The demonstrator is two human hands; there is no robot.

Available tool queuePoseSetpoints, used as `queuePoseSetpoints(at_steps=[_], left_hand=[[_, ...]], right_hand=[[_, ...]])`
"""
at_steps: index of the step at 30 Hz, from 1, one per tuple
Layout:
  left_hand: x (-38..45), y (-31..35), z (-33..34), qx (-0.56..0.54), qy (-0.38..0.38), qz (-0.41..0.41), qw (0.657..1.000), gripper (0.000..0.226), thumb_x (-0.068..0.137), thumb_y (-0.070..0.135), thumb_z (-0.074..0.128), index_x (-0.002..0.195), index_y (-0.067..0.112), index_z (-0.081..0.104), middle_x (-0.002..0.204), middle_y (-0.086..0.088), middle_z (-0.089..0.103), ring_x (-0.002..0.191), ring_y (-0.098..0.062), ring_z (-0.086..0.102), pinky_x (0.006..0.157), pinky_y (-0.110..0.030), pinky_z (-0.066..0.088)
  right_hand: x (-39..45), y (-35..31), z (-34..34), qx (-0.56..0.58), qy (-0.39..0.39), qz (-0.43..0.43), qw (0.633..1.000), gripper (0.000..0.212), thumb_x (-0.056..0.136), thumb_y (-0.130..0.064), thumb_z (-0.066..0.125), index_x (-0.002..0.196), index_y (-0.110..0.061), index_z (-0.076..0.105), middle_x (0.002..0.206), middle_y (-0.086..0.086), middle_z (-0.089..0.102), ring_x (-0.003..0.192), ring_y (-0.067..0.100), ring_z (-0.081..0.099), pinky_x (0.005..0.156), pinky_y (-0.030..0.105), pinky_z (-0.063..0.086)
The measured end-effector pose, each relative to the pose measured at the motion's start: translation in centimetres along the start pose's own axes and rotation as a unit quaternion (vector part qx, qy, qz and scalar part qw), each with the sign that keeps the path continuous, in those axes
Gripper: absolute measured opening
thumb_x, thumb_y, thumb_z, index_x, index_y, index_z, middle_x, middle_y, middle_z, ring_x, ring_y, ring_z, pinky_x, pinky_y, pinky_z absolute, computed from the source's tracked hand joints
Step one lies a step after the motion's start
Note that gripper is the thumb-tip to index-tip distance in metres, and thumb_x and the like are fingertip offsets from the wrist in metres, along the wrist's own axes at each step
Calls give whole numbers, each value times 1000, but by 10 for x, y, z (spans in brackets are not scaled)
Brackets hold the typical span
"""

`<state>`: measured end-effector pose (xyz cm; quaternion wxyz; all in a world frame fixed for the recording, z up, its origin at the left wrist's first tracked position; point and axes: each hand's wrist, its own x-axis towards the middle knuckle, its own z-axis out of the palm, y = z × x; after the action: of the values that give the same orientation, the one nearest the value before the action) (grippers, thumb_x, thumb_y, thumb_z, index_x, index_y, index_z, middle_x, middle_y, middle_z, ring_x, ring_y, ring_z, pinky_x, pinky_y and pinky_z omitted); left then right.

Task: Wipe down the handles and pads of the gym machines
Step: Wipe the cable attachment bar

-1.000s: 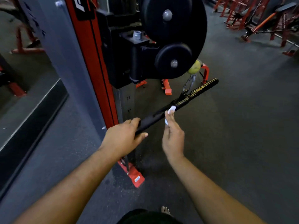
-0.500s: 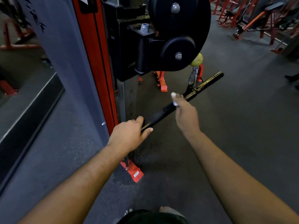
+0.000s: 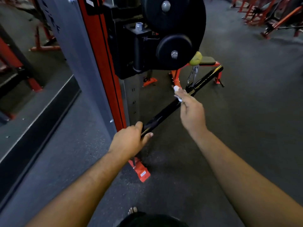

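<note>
A long black bar handle [image 3: 165, 110] hangs from a silver clip [image 3: 193, 74] under a yellow ball on the cable machine and slants from lower left to upper right. My left hand [image 3: 129, 141] grips its near end. My right hand [image 3: 191, 110] pinches a small white wipe [image 3: 177, 92] and holds it against the middle of the bar, close to the clip. Gold lettering shows on the far half of the bar [image 3: 205, 79].
The red and grey machine upright [image 3: 101, 63] stands just left of the bar, with black weight plates [image 3: 173, 25] above. A red foot [image 3: 141, 172] sits on the floor below my left hand. A mirror [image 3: 24, 71] lies left; red benches [image 3: 270, 17] far right.
My right hand has slid the wipe up the bar, from near my left hand toward the clip. The left hand has kept its grip on the near end.
</note>
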<state>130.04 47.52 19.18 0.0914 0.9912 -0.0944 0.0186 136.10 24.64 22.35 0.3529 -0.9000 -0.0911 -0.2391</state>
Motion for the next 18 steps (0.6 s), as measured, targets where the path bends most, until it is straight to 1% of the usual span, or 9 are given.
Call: queuePoseSetpoints(at_steps=[2,4,7,10,11,13,15,16,18], left_hand=[[-4,7,-1,1,-1,-12,1000,42,100,69,38,102,27,36,82,6,48,71,-21,54,57,-35,40],[-8,12,0,4,2,-21,1000,43,100,68,40,107,25,42,83,6,51,75,-23,60,57,-35,40],[-14,15,4,11,10,-32,999,44,100,66,42,112,23,46,89,1,63,77,-24,64,58,-37,48],[-21,16,9,5,14,-38,999,41,102,59,46,121,23,47,103,-2,70,86,-27,69,61,-37,50],[-23,17,10,-2,13,-41,999,41,101,60,47,122,24,47,104,-2,70,86,-28,69,61,-37,51],[-26,20,7,-12,10,-46,999,40,100,64,45,113,26,45,97,-1,67,80,-27,65,61,-38,52],[-27,22,4,-16,2,-48,999,41,100,67,41,107,27,43,89,2,62,74,-23,61,61,-39,54],[-28,23,3,-15,0,-48,999,42,99,68,40,108,27,43,87,4,59,73,-21,60,61,-40,55],[-29,24,1,-11,-1,-44,999,45,99,69,39,110,26,45,84,6,56,72,-20,60,60,-39,55]], right_hand=[[3,9,9,-72,-92,-23,993,44,95,6,48,133,-8,65,143,11,59,138,27,50,117,42,38],[-15,7,23,-95,-131,-74,984,43,93,3,45,130,-4,66,143,15,58,140,33,47,118,49,36],[-58,-16,35,-8,-126,-139,982,45,94,-4,38,130,-3,66,142,14,59,140,30,47,121,42,31],[-91,-34,29,125,-186,-161,961,44,95,6,47,135,-5,63,146,8,57,143,18,45,121,37,33],[-91,-34,23,167,-186,-146,957,44,95,8,48,134,-5,64,144,8,58,141,15,48,119,36,36],[-76,-24,7,212,-119,-93,966,42,94,9,47,129,-3,66,137,7,63,135,13,55,116,35,41],[-50,-7,-6,168,-22,-42,985,42,94,9,47,129,-4,67,136,8,64,134,14,55,116,31,40],[-38,1,-9,128,4,-25,991,43,94,9,47,130,-4,66,139,8,62,136,15,53,117,31,39],[-30,13,-3,67,-5,-25,997,43,96,7,46,134,-5,65,145,10,57,140,20,49,117,39,40]])
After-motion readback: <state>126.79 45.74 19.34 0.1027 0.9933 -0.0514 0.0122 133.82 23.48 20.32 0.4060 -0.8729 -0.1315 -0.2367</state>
